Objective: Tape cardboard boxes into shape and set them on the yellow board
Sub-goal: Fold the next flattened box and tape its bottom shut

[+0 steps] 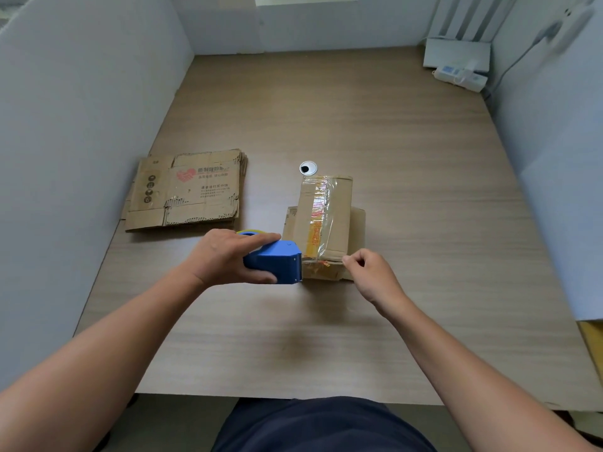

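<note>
Desk (pixel 326 109), box (pixel 336 216) corner between right fingers (pixel 351 260), dispenser (pixel 277 261) within left fingers (pixel 261 238)

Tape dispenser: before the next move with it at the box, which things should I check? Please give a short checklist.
1. Left hand grips the blue tape dispenser: ok.
2. Dispenser mouth touches the cardboard box at its near side: ok.
3. Tape strip runs along the box's top: ok.
4. Right hand pinches the tape end at the near corner: cannot tell.
5. Yellow board has free room: cannot tell, only an edge shows.
</note>
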The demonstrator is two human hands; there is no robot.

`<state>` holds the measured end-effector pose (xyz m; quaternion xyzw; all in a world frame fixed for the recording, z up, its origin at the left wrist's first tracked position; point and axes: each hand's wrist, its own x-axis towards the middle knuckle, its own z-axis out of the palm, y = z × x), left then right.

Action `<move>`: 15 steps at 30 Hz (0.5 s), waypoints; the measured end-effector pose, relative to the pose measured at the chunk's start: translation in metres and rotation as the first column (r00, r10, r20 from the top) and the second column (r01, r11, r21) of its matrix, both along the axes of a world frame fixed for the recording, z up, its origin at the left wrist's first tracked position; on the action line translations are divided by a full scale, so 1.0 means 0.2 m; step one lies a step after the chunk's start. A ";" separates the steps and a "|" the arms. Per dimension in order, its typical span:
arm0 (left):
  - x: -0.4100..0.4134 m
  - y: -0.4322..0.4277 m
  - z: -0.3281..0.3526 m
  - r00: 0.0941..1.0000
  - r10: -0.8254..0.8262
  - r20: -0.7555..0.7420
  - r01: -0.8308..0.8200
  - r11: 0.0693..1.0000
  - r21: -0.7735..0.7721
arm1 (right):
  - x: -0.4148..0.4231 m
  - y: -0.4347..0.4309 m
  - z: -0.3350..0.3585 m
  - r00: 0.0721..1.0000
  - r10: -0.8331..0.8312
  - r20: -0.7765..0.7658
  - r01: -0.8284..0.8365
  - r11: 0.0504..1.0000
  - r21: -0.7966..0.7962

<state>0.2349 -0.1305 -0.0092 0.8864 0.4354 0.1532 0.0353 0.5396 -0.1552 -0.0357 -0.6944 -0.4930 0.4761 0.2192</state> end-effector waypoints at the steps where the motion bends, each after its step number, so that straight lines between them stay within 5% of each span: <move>1: 0.00 0.00 0.00 1.000 0.004 0.008 -0.003 1.000 -0.001 | 0.01 0.00 0.00 1.000 0.017 0.015 -0.017 1.000 0.011; 15: 0.06 0.05 -0.04 1.000 0.008 0.015 -0.008 1.000 -0.020 | 0.04 0.05 -0.02 0.984 0.105 0.144 -0.105 0.994 -0.007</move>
